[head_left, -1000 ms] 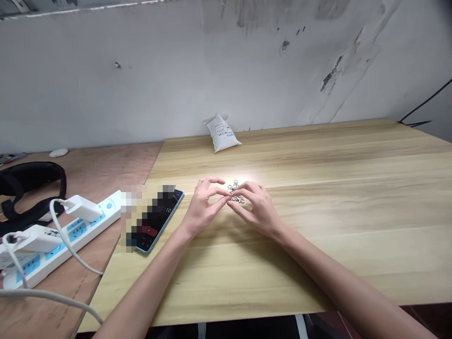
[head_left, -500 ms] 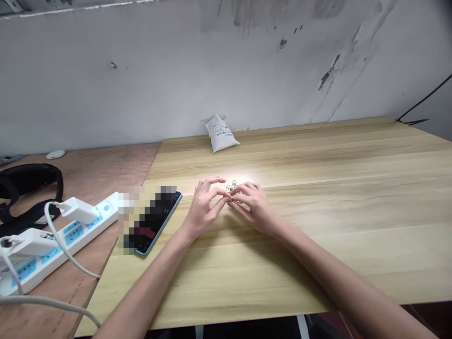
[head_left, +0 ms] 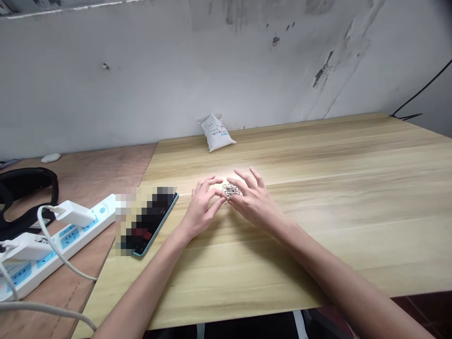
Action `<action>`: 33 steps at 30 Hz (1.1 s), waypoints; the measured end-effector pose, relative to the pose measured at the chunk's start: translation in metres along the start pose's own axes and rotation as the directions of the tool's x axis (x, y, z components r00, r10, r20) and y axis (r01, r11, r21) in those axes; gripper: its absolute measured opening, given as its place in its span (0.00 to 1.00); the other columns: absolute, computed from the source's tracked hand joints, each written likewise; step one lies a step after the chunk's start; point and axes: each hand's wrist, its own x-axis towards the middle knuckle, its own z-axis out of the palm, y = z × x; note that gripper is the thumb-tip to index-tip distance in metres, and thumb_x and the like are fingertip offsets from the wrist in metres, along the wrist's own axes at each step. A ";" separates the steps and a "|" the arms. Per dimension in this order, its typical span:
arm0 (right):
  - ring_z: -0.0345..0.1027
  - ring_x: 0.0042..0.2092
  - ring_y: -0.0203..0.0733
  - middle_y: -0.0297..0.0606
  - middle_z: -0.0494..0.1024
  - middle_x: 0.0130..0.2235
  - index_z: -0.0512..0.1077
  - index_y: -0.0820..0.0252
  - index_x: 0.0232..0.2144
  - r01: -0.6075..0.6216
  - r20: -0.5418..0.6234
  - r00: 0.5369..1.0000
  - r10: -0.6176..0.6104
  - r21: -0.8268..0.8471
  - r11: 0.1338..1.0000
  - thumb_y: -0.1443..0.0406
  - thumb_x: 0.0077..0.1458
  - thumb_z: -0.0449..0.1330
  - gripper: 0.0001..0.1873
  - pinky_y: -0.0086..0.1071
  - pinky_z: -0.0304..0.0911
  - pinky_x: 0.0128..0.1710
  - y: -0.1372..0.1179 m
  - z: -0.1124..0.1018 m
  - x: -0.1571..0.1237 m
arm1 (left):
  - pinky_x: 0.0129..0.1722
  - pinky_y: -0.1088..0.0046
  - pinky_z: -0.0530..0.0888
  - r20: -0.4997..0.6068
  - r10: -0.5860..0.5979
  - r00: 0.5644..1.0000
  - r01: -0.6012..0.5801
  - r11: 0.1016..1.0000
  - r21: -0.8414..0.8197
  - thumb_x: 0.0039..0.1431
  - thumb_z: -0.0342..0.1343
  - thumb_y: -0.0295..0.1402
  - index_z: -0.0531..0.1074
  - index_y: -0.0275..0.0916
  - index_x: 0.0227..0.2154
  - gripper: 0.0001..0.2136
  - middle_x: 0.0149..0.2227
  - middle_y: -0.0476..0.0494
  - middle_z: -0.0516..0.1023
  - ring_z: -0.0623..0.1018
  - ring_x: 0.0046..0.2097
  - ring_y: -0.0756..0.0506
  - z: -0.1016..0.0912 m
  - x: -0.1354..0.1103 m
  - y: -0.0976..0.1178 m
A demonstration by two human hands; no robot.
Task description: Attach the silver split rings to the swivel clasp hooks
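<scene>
A small heap of shiny metal pieces (head_left: pixel 231 189), with ring and loop shapes, lies on the wooden table between my hands. My left hand (head_left: pixel 204 205) is at the heap's left, its thumb and index fingertip pinched on a small metal ring (head_left: pixel 226 201) at the near edge. The ring is too small to make out fully. Just right of the heap, my right hand (head_left: pixel 256 200) has its fingers lifted and spread. Its thumb points at the left fingertips, close to the ring; whether it touches is unclear.
A white labelled packet (head_left: pixel 218 134) stands near the wall. Left of my hands lies a phone (head_left: pixel 155 226), partly blurred out. Further left are a power strip (head_left: pixel 65 242) with chargers and cables, and a black strapped object (head_left: pixel 26 200) on a brown surface (head_left: pixel 106 165).
My right hand's fingers have opened and lifted away from the heap, which now shows more. My left hand keeps its pinch. The whole view has shifted slightly.
</scene>
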 end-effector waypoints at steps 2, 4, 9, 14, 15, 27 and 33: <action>0.58 0.63 0.55 0.41 0.75 0.53 0.77 0.55 0.33 0.003 -0.015 1.000 -0.003 -0.009 1.000 0.66 0.62 0.58 0.08 0.59 0.48 0.64 0.000 0.001 0.000 | 0.65 0.50 0.57 -0.007 -0.020 1.000 0.020 0.998 -0.053 0.66 0.52 0.32 0.72 0.42 0.37 0.04 0.58 0.43 0.68 0.58 0.67 0.40 -0.001 0.001 0.000; 0.60 0.62 0.54 0.40 0.76 0.51 0.77 0.56 0.32 0.012 -0.040 0.999 -0.012 -0.007 1.000 0.67 0.61 0.58 0.08 0.58 0.48 0.64 0.002 0.003 -0.001 | 0.65 0.51 0.57 0.004 -0.045 0.999 0.045 0.994 -0.103 0.66 0.52 0.33 0.72 0.42 0.37 0.05 0.59 0.43 0.68 0.58 0.67 0.41 -0.001 0.001 -0.002; 0.64 0.58 0.50 0.36 0.79 0.48 0.76 0.55 0.28 0.018 -0.169 0.985 -0.020 -0.017 1.000 0.66 0.61 0.59 0.09 0.55 0.46 0.65 0.011 0.004 -0.003 | 0.65 0.49 0.56 0.066 -0.101 0.993 0.104 0.994 -0.042 0.66 0.51 0.35 0.72 0.43 0.35 0.06 0.59 0.44 0.68 0.57 0.67 0.40 -0.003 0.001 -0.011; 0.67 0.53 0.44 0.34 0.80 0.45 0.76 0.54 0.40 0.209 -0.254 0.943 -0.212 -0.041 0.977 0.70 0.61 0.58 0.09 0.48 0.50 0.64 0.001 0.004 -0.002 | 0.64 0.48 0.58 0.155 -0.056 0.986 0.049 0.998 0.050 0.67 0.50 0.35 0.73 0.43 0.38 0.07 0.61 0.42 0.66 0.57 0.67 0.39 -0.003 -0.003 -0.016; 0.67 0.53 0.43 0.35 0.80 0.45 0.76 0.55 0.41 0.246 -0.257 0.934 -0.249 -0.042 0.968 0.71 0.61 0.58 0.09 0.46 0.51 0.63 -0.003 0.004 -0.001 | 0.64 0.47 0.58 0.168 -0.038 0.985 0.024 0.996 0.085 0.67 0.50 0.34 0.73 0.43 0.38 0.07 0.61 0.42 0.66 0.57 0.67 0.39 -0.002 -0.003 -0.017; 0.65 0.50 0.48 0.45 0.77 0.45 0.76 0.58 0.39 -0.023 0.089 0.996 0.028 -0.063 0.998 0.68 0.65 0.52 0.12 0.43 0.55 0.53 0.029 -0.012 -0.054 | 0.59 0.52 0.64 0.084 0.157 0.984 -0.178 0.878 0.444 0.62 0.54 0.29 0.76 0.43 0.28 0.08 0.53 0.43 0.75 0.66 0.62 0.37 -0.022 -0.030 -0.024; 0.64 0.50 0.49 0.46 0.75 0.47 0.75 0.60 0.46 -0.175 0.130 0.975 0.178 -0.034 0.984 0.67 0.65 0.50 0.15 0.42 0.55 0.51 0.026 -0.013 -0.059 | 0.58 0.56 0.67 0.080 0.129 0.988 -0.149 0.917 0.371 0.64 0.53 0.32 0.75 0.42 0.43 0.08 0.57 0.41 0.71 0.66 0.62 0.39 -0.009 -0.019 -0.026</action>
